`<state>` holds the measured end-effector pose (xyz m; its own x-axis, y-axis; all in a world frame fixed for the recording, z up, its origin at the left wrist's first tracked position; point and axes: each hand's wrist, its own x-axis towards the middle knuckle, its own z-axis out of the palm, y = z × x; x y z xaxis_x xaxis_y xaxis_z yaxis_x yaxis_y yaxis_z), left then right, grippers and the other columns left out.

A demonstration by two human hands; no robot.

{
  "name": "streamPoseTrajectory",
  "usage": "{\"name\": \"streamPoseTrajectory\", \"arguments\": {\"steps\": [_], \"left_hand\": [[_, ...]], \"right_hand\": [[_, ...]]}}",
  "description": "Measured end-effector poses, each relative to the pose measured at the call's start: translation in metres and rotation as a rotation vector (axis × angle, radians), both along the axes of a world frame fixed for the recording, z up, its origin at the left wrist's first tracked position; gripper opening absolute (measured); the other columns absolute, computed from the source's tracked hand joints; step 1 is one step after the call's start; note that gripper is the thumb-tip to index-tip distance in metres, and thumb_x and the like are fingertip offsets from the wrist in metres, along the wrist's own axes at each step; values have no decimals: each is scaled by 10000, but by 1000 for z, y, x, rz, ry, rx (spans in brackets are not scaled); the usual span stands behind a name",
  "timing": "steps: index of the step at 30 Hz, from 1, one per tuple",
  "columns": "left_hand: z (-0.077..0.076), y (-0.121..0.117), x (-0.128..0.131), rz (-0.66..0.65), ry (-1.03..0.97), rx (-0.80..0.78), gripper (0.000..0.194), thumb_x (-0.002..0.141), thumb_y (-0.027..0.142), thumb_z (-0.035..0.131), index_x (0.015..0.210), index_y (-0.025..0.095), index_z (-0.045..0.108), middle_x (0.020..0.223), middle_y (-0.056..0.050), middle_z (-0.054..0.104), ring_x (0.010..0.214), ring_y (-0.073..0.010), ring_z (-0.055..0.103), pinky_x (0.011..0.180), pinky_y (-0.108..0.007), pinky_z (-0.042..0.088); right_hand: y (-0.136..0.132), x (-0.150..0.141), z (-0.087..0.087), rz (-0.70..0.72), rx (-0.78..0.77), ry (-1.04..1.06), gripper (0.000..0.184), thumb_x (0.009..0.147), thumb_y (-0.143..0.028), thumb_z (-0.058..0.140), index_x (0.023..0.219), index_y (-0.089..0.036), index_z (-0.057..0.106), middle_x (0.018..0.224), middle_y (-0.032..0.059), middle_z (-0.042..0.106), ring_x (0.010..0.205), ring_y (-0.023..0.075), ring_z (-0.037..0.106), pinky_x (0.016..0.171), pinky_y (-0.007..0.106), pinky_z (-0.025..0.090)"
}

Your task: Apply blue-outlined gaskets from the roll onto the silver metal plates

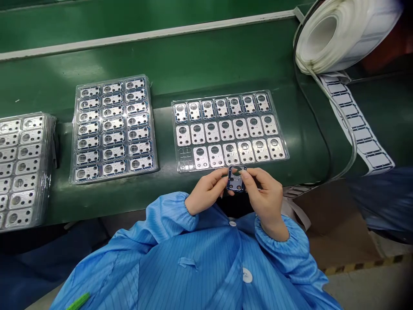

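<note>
Between my two hands, just over the bench's near edge, is a small flat metal plate (235, 183) with a dark blue border, one large opening and small round holes. My left hand (208, 189) pinches its left side, and my right hand (263, 191) pinches its upper right corner. Beyond them lies a clear plastic tray (176, 165) with rows of similar silver plates. One pocket at its near left corner holds no plate. Plates in the far row have dark blue borders; those in the nearer rows look plain silver.
A stack of filled trays (154, 159) stands left of centre, with another stack (48, 181) at the far left. On the right, a large roll (348, 38) feeds a strip of blue-framed labels (358, 122). A cable (314, 110) hangs beside it. The green bench (112, 198) ends before me.
</note>
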<state>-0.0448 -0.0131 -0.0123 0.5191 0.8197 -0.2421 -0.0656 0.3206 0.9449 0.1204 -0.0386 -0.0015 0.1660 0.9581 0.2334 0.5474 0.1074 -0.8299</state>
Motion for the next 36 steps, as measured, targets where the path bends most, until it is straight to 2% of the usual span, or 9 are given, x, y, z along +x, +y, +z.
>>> {"name": "streamPoseTrajectory", "arguments": {"steps": [5, 13, 18, 20, 26, 30, 33, 36], "left_hand": [[0, 0, 0, -5, -16, -6, 489, 937, 462, 540, 1297, 135, 591, 927, -80, 661, 732, -151, 678, 561, -216, 451], [4, 2, -2, 2, -48, -44, 506, 939, 477, 531, 1281, 117, 628, 783, -61, 673, 698, -143, 647, 579, -232, 448], [1, 0, -1, -11, -99, -62, 630, 823, 441, 723, 1339, 117, 560, 806, -56, 702, 752, -159, 672, 711, -272, 514], [-2, -1, 0, -17, -111, -68, 636, 814, 426, 740, 1338, 118, 551, 828, -59, 710, 756, -155, 679, 755, -285, 526], [-1, 0, -1, -14, -70, -60, 573, 872, 459, 666, 1318, 113, 564, 763, -49, 684, 718, -150, 663, 631, -235, 479], [5, 1, -2, 16, -51, -10, 461, 888, 516, 615, 1146, 138, 666, 872, -62, 673, 705, -128, 609, 608, -232, 470], [8, 2, -2, 54, -14, 28, 448, 904, 552, 567, 957, 127, 699, 791, -32, 625, 640, -97, 528, 616, -234, 463], [9, 3, -2, 100, -12, 39, 472, 881, 589, 577, 957, 135, 683, 780, -23, 615, 616, -93, 502, 589, -233, 443]], "right_hand": [[0, -1, 2, 4, -7, 9, 191, 938, -315, 567, 819, -197, 659, 715, 9, 628, 641, 140, 571, 613, 279, 454], [-2, -1, -1, -74, -45, 11, 208, 922, -359, 584, 808, -203, 659, 673, -2, 619, 590, 134, 549, 585, 280, 452], [-2, -3, -2, -73, -22, 13, 210, 924, -351, 585, 790, -202, 650, 645, -13, 595, 579, 128, 545, 584, 275, 447], [-2, -3, -2, -74, -18, 20, 209, 924, -345, 587, 784, -202, 647, 637, -17, 588, 582, 127, 548, 590, 275, 447], [-4, -4, -1, -71, -46, 65, 219, 934, -357, 574, 795, -205, 645, 657, -13, 597, 604, 132, 557, 592, 276, 443], [-7, -4, 1, -54, -77, 88, 223, 937, -371, 570, 800, -209, 640, 659, -14, 589, 602, 131, 546, 575, 272, 433], [-10, -6, 4, -4, -97, 104, 216, 937, -358, 571, 792, -211, 634, 647, -19, 574, 592, 124, 534, 567, 265, 425], [-13, -9, 5, 34, -119, 110, 213, 936, -338, 571, 775, -209, 624, 658, -18, 575, 591, 118, 522, 563, 261, 415]]}}
